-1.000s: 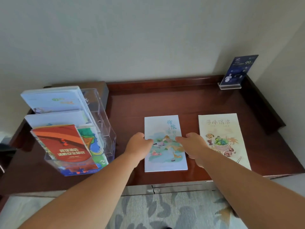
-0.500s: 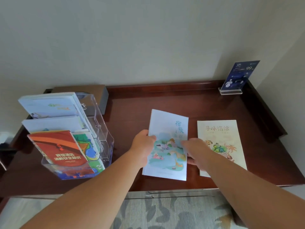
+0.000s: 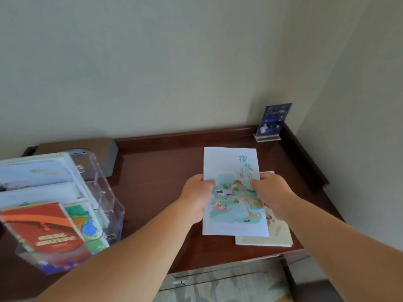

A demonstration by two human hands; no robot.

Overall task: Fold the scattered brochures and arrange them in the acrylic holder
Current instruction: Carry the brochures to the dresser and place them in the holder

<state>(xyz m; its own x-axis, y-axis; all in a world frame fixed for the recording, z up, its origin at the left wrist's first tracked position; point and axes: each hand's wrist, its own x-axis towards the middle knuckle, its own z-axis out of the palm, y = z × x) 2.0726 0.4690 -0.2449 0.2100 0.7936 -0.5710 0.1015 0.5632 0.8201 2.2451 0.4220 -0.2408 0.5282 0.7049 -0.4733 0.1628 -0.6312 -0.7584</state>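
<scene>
The blue brochure (image 3: 233,205), at 3 o'clock from the acrylic holder (image 3: 106,192) and overlapping a beige brochure (image 3: 279,236), looks light and floppy, so the left hand (image 3: 197,196) and right hand (image 3: 272,195) pinch its side edges, thumbs on top.

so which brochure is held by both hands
The pale blue brochure, pinched at its sides by left hand and right hand; the cream brochure lies partly beneath it.

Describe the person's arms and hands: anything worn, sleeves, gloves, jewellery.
The left forearm and right forearm are bare all the way to the frame's edge, and no sleeve shows. The left hand and right hand are ungloved. No watch, bracelet or ring is visible on the parts in view.
</scene>
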